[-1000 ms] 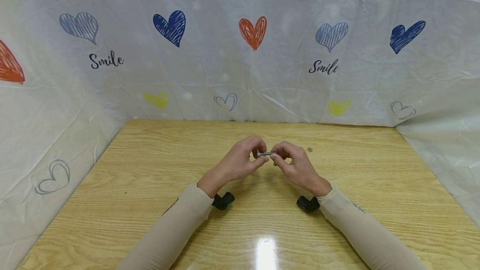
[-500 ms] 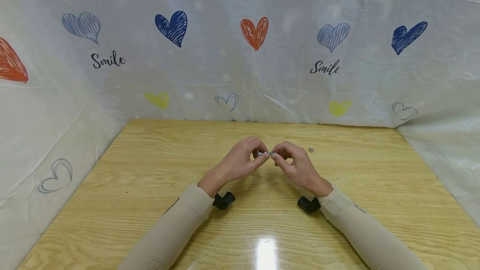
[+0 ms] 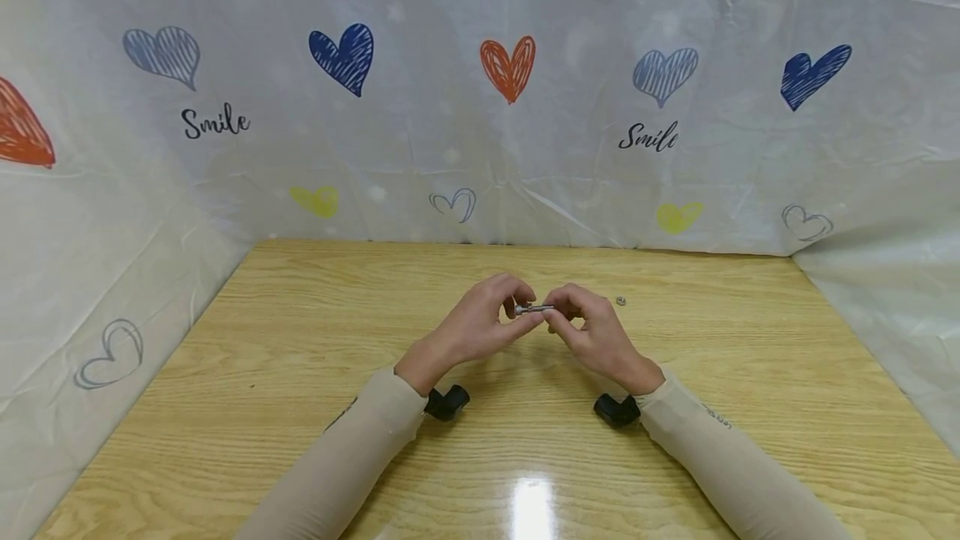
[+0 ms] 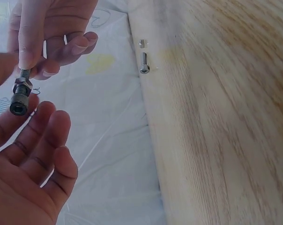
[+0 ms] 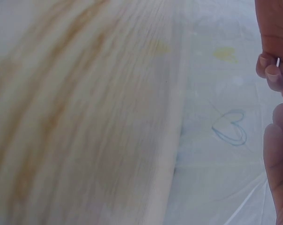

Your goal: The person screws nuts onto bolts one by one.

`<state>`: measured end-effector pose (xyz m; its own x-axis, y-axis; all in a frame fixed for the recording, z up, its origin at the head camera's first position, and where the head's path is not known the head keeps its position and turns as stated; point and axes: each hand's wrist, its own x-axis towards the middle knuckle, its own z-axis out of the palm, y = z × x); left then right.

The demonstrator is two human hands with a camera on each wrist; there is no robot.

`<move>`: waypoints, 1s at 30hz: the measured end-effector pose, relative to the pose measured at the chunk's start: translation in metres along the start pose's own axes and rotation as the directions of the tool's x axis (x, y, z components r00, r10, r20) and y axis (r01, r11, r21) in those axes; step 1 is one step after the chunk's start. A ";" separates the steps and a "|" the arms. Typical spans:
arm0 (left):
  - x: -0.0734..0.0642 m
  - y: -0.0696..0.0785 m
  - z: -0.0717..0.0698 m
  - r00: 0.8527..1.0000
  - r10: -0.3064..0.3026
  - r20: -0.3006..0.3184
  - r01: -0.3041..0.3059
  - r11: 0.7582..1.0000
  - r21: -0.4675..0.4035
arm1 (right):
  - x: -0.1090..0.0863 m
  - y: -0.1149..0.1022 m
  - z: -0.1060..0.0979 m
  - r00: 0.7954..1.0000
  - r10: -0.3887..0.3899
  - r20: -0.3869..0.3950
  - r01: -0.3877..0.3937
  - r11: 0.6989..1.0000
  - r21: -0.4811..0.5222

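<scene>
A metal socket-head bolt [image 3: 534,307] is held level between the hands, above the table. In the left wrist view a hex nut [image 4: 23,85] sits on its thread, close to the bolt's head [image 4: 18,105]. My right hand [image 3: 600,336] pinches the threaded end between thumb and fingers. Around the head end, my left hand [image 3: 476,323] has its thumb stretched out below and its fingers loosely bent above, seemingly apart from the bolt. Its thumb tip lies close to the right thumb. In the right wrist view the hands show only at the edge and the bolt is hidden.
On the wooden table [image 3: 337,298] a loose nut [image 3: 620,301] lies right of the hands. The left wrist view also shows a second bolt [image 4: 144,63] beside it. A white cloth [image 3: 420,132] with printed hearts hangs behind the table.
The left fingers, which were at the nut half a second ago, have parted from it, and the left thumb has slid rightward. The right hand keeps its place on the bolt.
</scene>
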<state>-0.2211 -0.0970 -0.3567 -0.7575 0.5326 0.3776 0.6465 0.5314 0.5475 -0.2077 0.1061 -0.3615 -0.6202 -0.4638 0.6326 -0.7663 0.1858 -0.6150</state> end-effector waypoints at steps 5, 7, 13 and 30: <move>0.001 -0.001 0.000 0.999 0.047 -0.018 -0.047 0.999 -0.027 | 0.000 -0.001 0.000 1.000 0.003 -0.007 -0.003 1.000 -0.005; 0.001 0.000 0.000 0.998 0.061 -0.025 -0.062 0.998 -0.030 | 0.000 -0.001 0.000 1.000 0.002 -0.011 -0.002 1.000 -0.005; 0.000 0.000 0.000 0.997 0.077 -0.031 -0.077 0.997 -0.029 | 0.000 0.001 0.000 1.000 -0.007 -0.009 0.007 1.000 -0.003; -0.001 -0.001 0.001 1.000 0.026 -0.011 -0.026 1.000 0.009 | -0.001 0.002 0.001 1.000 -0.004 -0.007 0.004 1.000 -0.015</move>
<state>-0.2210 -0.0979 -0.3586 -0.7415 0.5388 0.3999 0.6666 0.5235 0.5307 -0.2086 0.1061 -0.3638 -0.6180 -0.4582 0.6388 -0.7714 0.1967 -0.6052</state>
